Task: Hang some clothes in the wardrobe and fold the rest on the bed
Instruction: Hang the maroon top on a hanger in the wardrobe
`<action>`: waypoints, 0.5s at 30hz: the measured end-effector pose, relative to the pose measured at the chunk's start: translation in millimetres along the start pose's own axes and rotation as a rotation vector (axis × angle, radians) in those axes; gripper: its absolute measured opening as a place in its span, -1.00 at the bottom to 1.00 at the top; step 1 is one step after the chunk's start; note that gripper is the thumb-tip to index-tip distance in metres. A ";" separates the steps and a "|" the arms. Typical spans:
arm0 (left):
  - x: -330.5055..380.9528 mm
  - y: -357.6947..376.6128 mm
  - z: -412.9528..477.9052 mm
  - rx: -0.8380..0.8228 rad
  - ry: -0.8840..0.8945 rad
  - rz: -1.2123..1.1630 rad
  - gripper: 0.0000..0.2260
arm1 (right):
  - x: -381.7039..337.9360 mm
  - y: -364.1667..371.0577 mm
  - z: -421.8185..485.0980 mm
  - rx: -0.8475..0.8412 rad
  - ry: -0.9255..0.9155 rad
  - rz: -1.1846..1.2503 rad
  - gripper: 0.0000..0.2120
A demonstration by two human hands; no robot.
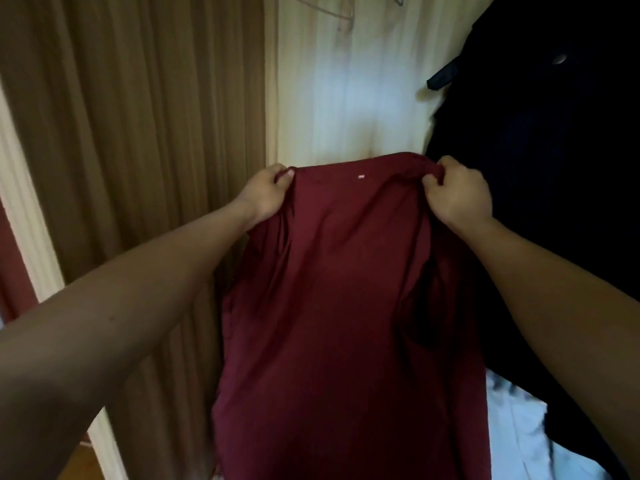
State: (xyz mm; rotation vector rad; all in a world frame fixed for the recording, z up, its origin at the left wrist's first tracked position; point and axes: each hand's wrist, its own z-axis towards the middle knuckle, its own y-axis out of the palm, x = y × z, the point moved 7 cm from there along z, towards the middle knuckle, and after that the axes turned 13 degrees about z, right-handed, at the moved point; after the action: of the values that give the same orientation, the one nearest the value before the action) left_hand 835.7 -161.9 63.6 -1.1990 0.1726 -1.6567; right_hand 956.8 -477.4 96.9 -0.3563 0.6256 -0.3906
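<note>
1. Shirt (pixel 346 306), dark red, is gripped at its top edge by both hands. The left hand (pixel 266 195) has its fingers curled over the left corner and its thumb pressed on the front. The right hand (pixel 457 195) bunches the right corner in a closed fist.
2. The hands are well apart, so the top edge is pulled nearly straight and the cloth hangs flat below. This looks like a way to shake the shirt out and check which side faces front.
3. A small pale label (pixel 361 176) shows just under the top edge, between the hands. It suggests this end is the neck, though the blur leaves that unsure.
4. The shirt hangs in the air in front of the open wardrobe, not on the bed. Its lower part runs out of view at the bottom.
5. Behind it is the pale wooden back wall (pixel 346 98) of the wardrobe, with a thin wire hanger (pixel 399 1) near the top. No hanger is in the shirt yet, and fetching one would likely need one hand freed.
6. A dark garment (pixel 536 150) hangs at the right, just beside the right hand, so space there looks tight.
7. A brown ribbed panel (pixel 138 133) is at the left, and some pale cloth (pixel 519 434) lies low at the right.
</note>
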 end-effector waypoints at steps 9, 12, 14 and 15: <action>-160.6 175.5 -68.8 -0.486 -0.245 0.185 -0.66 | 149.1 151.8 -136.7 -0.602 0.310 -0.134 -0.66; -209.6 226.5 -100.6 -0.583 -0.274 0.269 -0.71 | 196.5 180.1 -189.9 -0.722 0.381 -0.210 -0.55; -235.3 249.6 -117.1 -0.632 -0.312 0.301 -0.72 | 220.5 191.9 -215.7 -0.801 0.446 -0.272 -0.42; -245.0 258.0 -122.8 -0.651 -0.326 0.318 -0.73 | 228.9 195.6 -224.8 -0.832 0.474 -0.300 -0.35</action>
State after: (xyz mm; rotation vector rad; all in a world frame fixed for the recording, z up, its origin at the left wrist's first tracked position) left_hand 898.9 -137.2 -306.6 -1.7983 0.6972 -1.1293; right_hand 1034.2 -457.0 -270.2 -1.1828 1.2003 -0.4943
